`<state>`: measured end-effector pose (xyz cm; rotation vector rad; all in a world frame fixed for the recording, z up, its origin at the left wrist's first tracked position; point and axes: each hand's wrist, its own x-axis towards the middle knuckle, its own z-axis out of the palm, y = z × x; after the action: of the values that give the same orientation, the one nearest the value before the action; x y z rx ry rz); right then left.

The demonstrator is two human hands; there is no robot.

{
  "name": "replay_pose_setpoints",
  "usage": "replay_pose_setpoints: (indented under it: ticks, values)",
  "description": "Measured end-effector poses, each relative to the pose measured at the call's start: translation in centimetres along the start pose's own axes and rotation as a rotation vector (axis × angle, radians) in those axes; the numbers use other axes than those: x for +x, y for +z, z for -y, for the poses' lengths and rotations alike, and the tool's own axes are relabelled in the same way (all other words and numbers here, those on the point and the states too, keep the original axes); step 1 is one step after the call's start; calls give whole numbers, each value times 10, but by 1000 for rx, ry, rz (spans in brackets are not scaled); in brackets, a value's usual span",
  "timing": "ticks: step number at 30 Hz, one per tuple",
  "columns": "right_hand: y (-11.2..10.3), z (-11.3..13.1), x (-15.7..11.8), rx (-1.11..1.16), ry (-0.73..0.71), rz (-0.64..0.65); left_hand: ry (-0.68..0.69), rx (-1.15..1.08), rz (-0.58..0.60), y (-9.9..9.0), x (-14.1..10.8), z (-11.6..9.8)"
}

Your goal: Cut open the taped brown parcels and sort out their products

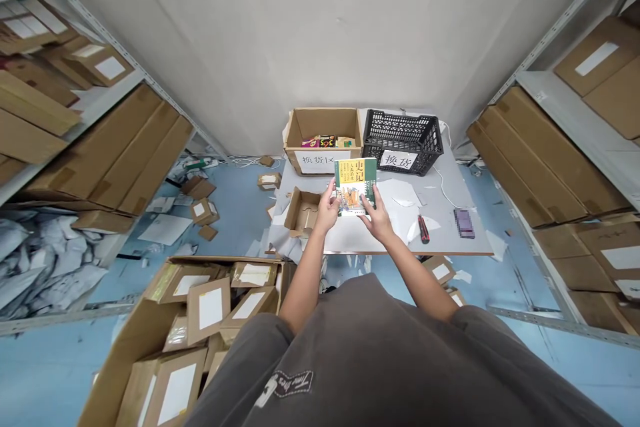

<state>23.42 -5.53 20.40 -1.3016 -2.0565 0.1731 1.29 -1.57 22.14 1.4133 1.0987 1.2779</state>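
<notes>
Book (356, 181), centre frame: left hand (327, 209), right hand (378, 219), fingers gripping both sides (apparently viewing step; next move calls for steady hold).

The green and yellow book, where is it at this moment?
The book is just right of centre in the head view, held by the left hand and right hand, with the black crate beyond it.
</notes>
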Motion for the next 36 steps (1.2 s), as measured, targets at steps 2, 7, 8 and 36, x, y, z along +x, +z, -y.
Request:
replay_pose_setpoints:
  ticks: [2, 7, 8, 36]
  values:
    - [-7, 4, 3, 26, 15, 5, -35, -94, -30, 0, -1, -9]
    - [-15, 6, 5, 153, 77, -126, -87, -247, -23, 1, -3, -23]
    - [-15, 7, 5, 171, 95, -160, -94, -257, -16, 1, -2, -25]
    - [-36, 43, 12, 71, 49, 14, -9, -358, 70, 22, -15, -72]
